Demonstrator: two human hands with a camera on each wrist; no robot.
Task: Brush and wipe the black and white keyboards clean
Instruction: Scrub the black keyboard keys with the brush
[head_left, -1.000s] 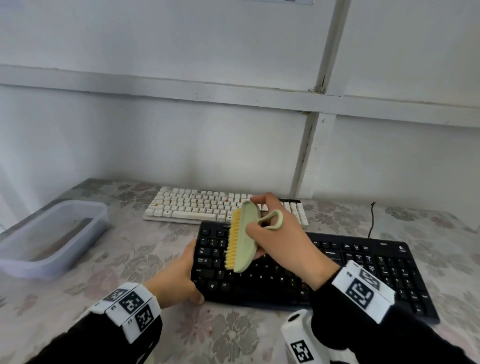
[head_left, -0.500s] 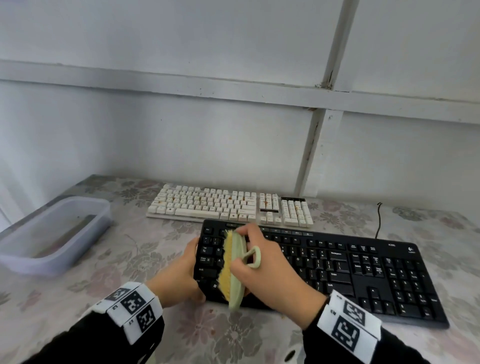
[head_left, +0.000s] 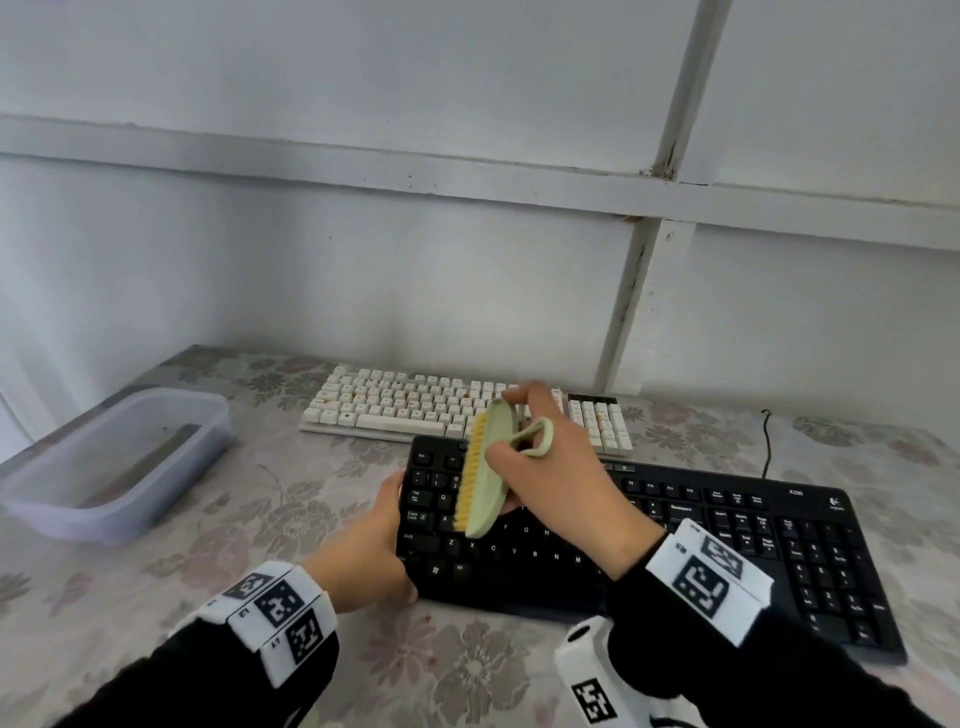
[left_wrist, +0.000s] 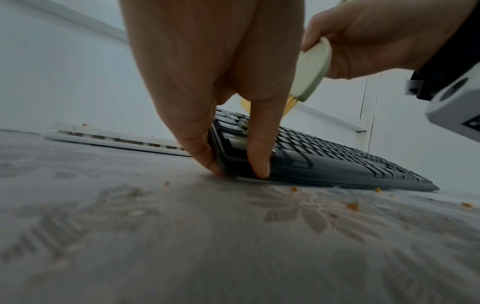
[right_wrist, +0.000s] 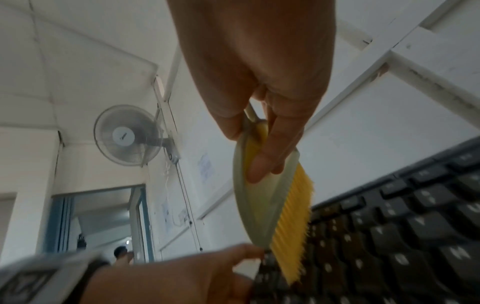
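The black keyboard (head_left: 675, 540) lies on the flowered tablecloth in front of me, with the white keyboard (head_left: 415, 402) just behind it. My right hand (head_left: 550, 478) grips a pale green brush (head_left: 488, 473) with yellow bristles (right_wrist: 293, 222), held over the black keyboard's left keys with the bristles facing left. My left hand (head_left: 363, 556) holds the black keyboard's (left_wrist: 324, 156) left end, fingers (left_wrist: 257, 144) on its front corner and edge. Orange crumbs (left_wrist: 353, 205) lie on the cloth by the keyboard's front edge.
A clear plastic tub (head_left: 114, 462) stands at the table's left edge. A black cable (head_left: 766, 441) runs back from the black keyboard toward the white wall. A wall fan (right_wrist: 130, 135) and an open doorway (right_wrist: 103, 226) appear in the right wrist view.
The brush swept down toward the keyboard's front edge half a second ago and is now back up over the upper left keys. My left hand has stayed on the keyboard's left end.
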